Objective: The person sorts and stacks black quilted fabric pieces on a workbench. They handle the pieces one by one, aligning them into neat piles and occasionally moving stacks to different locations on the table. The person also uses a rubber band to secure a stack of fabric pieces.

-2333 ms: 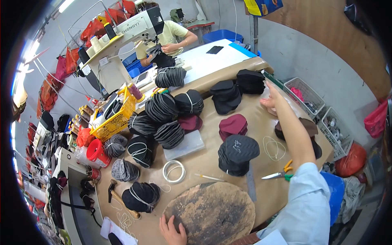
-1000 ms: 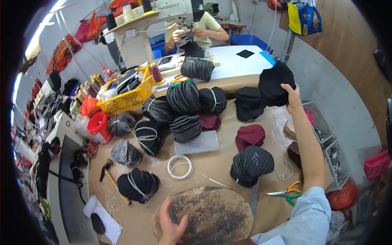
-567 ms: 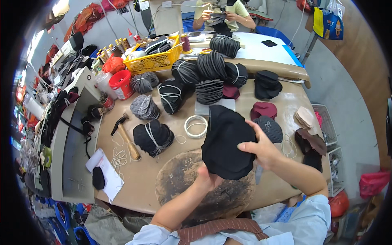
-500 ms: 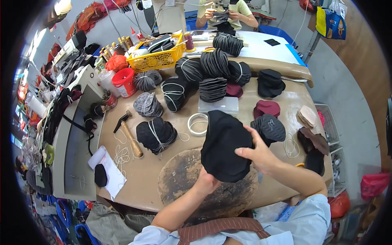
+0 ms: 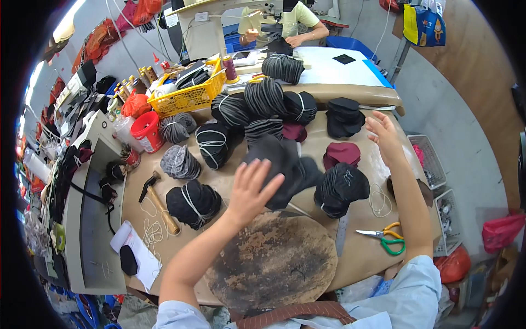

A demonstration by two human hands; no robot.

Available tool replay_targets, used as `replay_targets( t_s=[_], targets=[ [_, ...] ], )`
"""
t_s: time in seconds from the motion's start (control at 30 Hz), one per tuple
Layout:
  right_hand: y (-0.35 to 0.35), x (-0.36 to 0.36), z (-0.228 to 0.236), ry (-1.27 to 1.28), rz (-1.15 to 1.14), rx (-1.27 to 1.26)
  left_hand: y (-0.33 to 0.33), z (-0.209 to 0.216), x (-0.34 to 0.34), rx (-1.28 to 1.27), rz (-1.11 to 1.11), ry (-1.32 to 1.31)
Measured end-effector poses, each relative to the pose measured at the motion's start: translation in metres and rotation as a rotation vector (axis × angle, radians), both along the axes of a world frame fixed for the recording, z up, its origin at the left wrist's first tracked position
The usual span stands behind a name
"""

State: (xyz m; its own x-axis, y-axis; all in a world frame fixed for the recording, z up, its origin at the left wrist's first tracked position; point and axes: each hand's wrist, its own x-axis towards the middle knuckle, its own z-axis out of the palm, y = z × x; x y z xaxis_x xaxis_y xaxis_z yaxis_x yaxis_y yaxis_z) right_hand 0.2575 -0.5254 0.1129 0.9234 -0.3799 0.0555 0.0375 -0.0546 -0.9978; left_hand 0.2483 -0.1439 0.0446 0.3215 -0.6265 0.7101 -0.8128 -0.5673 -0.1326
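My left hand (image 5: 249,189), fingers spread, is against the near left side of a blurred, dark stack of black fabric pieces (image 5: 282,159). Whether it bears any of their weight is hard to see. Beyond the maroon stack (image 5: 341,155), my right hand (image 5: 385,137) is stretched out at the right with its fingers loosely apart and nothing visible in them. Left of its fingertips sits a stack of black cap-shaped pieces (image 5: 344,118). Another black stack with a white mark (image 5: 342,189) stands right of the blurred pieces. Below them lies a round, worn wooden block (image 5: 274,263).
Scissors (image 5: 392,237) with yellow and green handles and a metal ruler (image 5: 341,236) lie right of the block. A hammer (image 5: 159,203) and tied bundles (image 5: 193,204) are at the left. Behind stand a red bucket (image 5: 146,131) and yellow basket (image 5: 186,93). Across the table, a person sits at a sewing machine.
My hands have parted: the right let go of the black fabric and reached far right, the left moved up and left. The black fabric shifted away from me. The scissors came into sight.
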Motion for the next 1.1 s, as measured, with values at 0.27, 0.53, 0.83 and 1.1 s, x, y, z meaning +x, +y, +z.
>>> replay_targets(
  t_s=[0.27, 0.53, 0.83, 1.1],
  targets=[
    [-0.09, 0.138, -0.102, 0.657, -0.503, 0.448, -0.011, -0.016, 0.0, 0.431, -0.096, 0.242],
    [-0.078, 0.176, -0.106, 0.535, 0.06, 0.538, 0.069, -0.037, -0.067, 0.206, 0.546, 0.339],
    [-0.067, 0.199, -0.129, 0.275, -0.2, 0.254, 0.135, -0.065, -0.025, 0.217, 0.698, 0.075],
    [-0.054, 0.148, -0.089, 0.281, 0.04, 0.583, 0.172, -0.073, 0.06, 0.263, 0.762, -0.105]
  ],
)
